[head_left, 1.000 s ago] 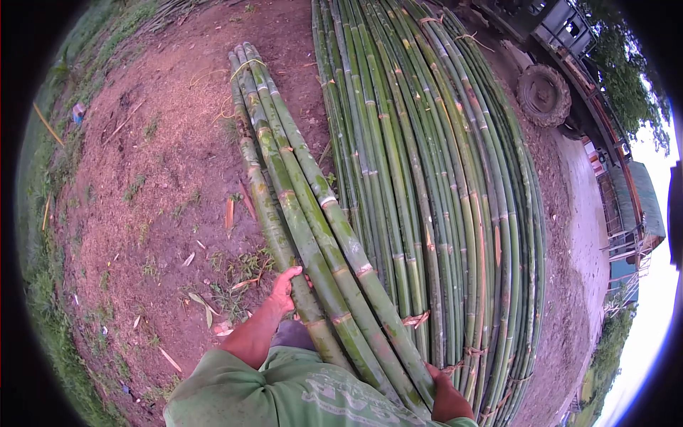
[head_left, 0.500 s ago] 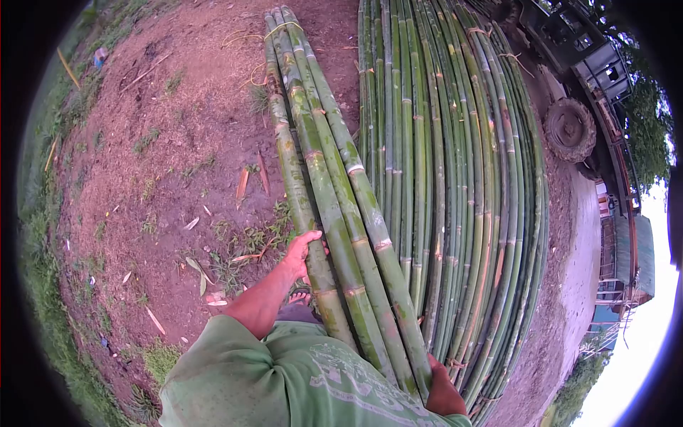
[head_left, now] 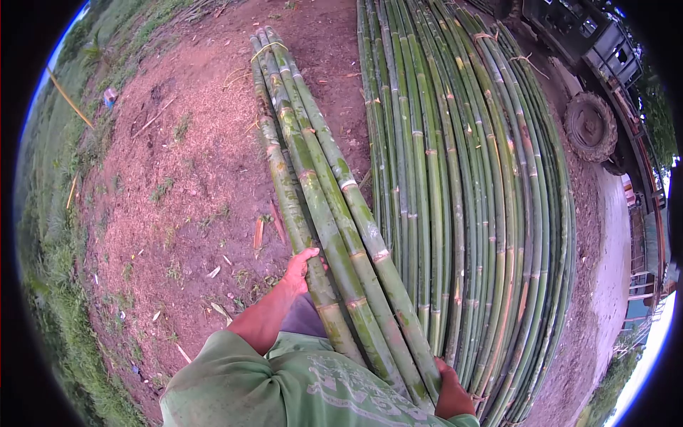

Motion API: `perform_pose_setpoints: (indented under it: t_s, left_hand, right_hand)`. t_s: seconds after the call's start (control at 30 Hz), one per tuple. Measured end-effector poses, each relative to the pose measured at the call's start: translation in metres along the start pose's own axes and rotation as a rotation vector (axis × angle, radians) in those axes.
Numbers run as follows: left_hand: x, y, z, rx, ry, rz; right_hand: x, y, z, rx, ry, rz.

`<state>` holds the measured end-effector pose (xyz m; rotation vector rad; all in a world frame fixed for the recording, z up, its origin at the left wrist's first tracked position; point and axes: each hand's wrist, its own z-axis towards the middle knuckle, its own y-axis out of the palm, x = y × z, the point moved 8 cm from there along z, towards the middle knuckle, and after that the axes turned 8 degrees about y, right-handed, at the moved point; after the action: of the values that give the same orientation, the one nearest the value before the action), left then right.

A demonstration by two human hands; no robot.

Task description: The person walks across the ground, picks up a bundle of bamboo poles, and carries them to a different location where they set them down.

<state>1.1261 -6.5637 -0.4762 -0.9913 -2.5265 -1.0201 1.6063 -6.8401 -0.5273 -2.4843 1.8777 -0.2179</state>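
Note:
A bundle of several long green bamboo poles runs from my body out ahead, bound near its far end with a yellow cord. My left hand is closed around the outer left pole, its thumb on top and most of its fingers hidden beneath. On the other side, my right hand presses round the outer right pole near my waist. Its fingers are mostly hidden under the bamboo. The bundle's near end passes against my green shirt.
To the right lies a large pile of bamboo poles, tied with cords at places. Beyond it stands a vehicle with a muddy wheel beside a pale road. Bare soil with dry leaves stretches to the left, edged by grass.
The bundle's far end has swung slightly left and nearer in the view, while the pile and the wheel have shifted right. Both hands keep their hold.

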Motion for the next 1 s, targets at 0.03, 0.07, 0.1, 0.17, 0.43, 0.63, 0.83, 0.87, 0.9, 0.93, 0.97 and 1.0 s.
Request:
perform_pose_setpoints:
  t_s: [0.03,0.07,0.1,0.17,0.43,0.63,0.83,0.87,0.9,0.93,0.97,1.0]
  left_hand:
    - [0.009,0.002,0.001,-0.007,0.001,-0.005]
    - [0.016,0.003,0.003,-0.011,-0.001,-0.013]
    - [0.027,0.003,0.006,-0.012,0.003,-0.020]
    - [0.045,0.001,0.009,-0.009,0.005,-0.036]
    - [0.158,-0.022,0.033,-0.045,0.043,-0.114]
    - [0.264,-0.033,0.046,-0.267,-0.054,-0.276]
    - [0.342,-0.049,0.022,-0.255,0.025,-0.245]
    - [0.352,-0.055,0.030,-0.311,0.071,-0.277]
    - [0.355,-0.059,0.031,-0.361,0.106,-0.313]
    - [0.359,-0.062,0.039,-0.329,0.099,-0.304]
    - [0.366,-0.067,0.045,-0.297,0.098,-0.293]
    - [0.371,-0.075,0.047,-0.255,0.084,-0.272]
  right_hand:
    - [-0.011,0.001,-0.002,0.000,-0.008,-0.004]
    - [-0.022,0.003,-0.007,0.001,-0.012,-0.008]
    - [-0.033,0.004,-0.010,0.003,-0.017,-0.013]
    - [-0.055,0.010,-0.015,0.006,-0.029,-0.023]
    - [-0.151,0.060,-0.054,0.088,-0.136,-0.014]
    - [-0.232,0.103,-0.162,0.284,-0.155,-0.043]
    - [-0.270,0.147,-0.212,0.039,0.156,-0.141]
    - [-0.308,0.149,-0.227,0.022,0.208,-0.159]
    - [-0.340,0.188,-0.213,-0.089,0.066,-0.048]
    - [-0.371,0.228,-0.202,-0.219,-0.062,0.076]
    - [-0.396,0.261,-0.190,-0.312,-0.113,0.126]
    - [-0.406,0.282,-0.178,-0.350,-0.126,0.131]
